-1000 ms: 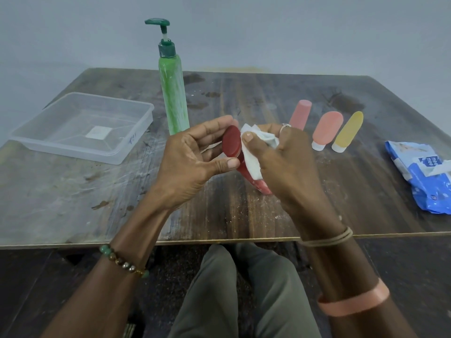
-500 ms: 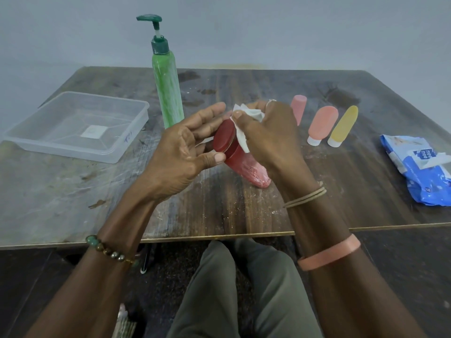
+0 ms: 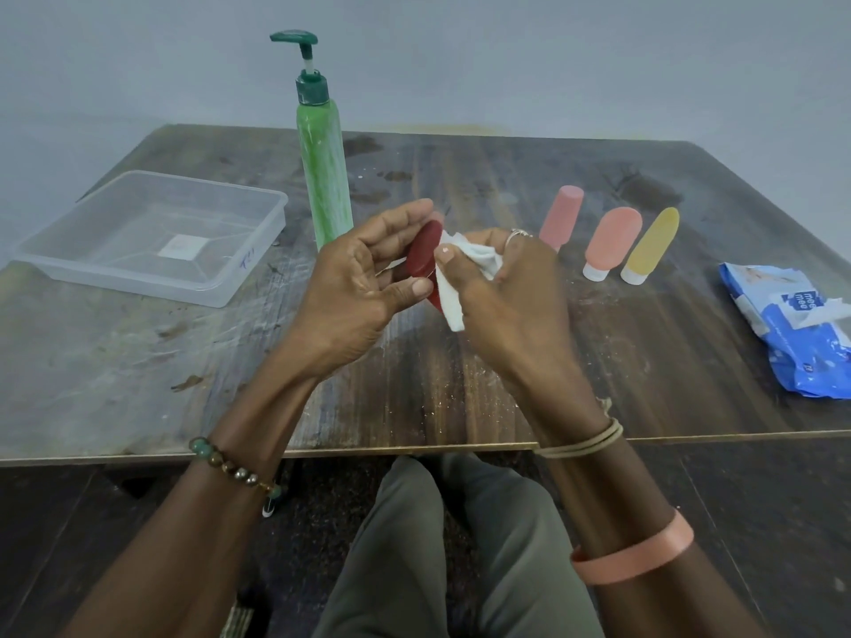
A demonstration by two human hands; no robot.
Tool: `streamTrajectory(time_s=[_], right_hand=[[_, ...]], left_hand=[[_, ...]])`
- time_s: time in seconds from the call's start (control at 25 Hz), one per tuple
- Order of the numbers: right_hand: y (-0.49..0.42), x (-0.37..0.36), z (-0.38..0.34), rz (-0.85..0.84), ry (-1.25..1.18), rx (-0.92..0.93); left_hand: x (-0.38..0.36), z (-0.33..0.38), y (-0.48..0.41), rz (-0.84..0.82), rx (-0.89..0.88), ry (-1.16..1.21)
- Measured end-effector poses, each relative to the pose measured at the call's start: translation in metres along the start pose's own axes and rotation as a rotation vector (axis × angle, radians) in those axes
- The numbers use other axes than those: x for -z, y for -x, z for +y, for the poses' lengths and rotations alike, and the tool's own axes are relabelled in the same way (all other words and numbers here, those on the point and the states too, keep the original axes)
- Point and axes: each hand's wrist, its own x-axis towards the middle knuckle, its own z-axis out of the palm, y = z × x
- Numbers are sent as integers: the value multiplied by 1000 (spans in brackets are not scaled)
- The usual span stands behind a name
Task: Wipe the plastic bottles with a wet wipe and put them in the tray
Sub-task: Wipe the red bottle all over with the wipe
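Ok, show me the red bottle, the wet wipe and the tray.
red bottle (image 3: 423, 250): head view, on its round dark red end.
wet wipe (image 3: 450, 299): head view, on the hanging lower end.
tray (image 3: 138, 282): head view, on its near wall.

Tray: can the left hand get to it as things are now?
Probably yes. The tray lies open to the left of the left hand, with bare table between them; that hand grips the red bottle, which would come along.

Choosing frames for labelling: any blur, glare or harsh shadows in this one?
Head view: the right hand is slightly motion-blurred around the wipe; light is soft, with no hard shadows; a pale sheen covers the left of the table; the green pump bottle is sharp.
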Motion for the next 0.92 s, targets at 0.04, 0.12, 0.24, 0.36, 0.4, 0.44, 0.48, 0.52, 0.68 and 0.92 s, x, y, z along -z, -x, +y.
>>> streamTrajectory(time_s=[0.04, 0.12, 0.24, 0.36, 0.4, 0.44, 0.48, 0.52, 0.68, 0.92], right_hand=[[-3, -1, 0, 6, -2, -13], [-16, -2, -1, 84, -3, -28], [-17, -3, 2, 127, 4, -26], [1, -12, 9, 66, -67, -54], [0, -13, 10, 97, -78, -55], [-4, -14, 12, 144, -86, -50], [-9, -13, 12, 177, -73, -46], [-10, -11, 12, 175, -50, -30], [13, -6, 17, -76, -23, 36], [-2, -5, 19, 65, -125, -57]], left_hand=[[-1, 0, -2, 10, -6, -10], [-3, 2, -7, 0, -13, -24], [-5, 4, -10, -5, -3, -20], [0, 1, -9, 3, 2, -9], [0, 0, -8, 2, -2, -10], [-2, 0, -7, -2, -2, -10], [-4, 1, -6, -2, 4, -10], [-6, 1, -5, 4, 12, -7], [-2, -1, 0, 18, 13, 37], [-11, 2, 5, 71, -3, 117]])
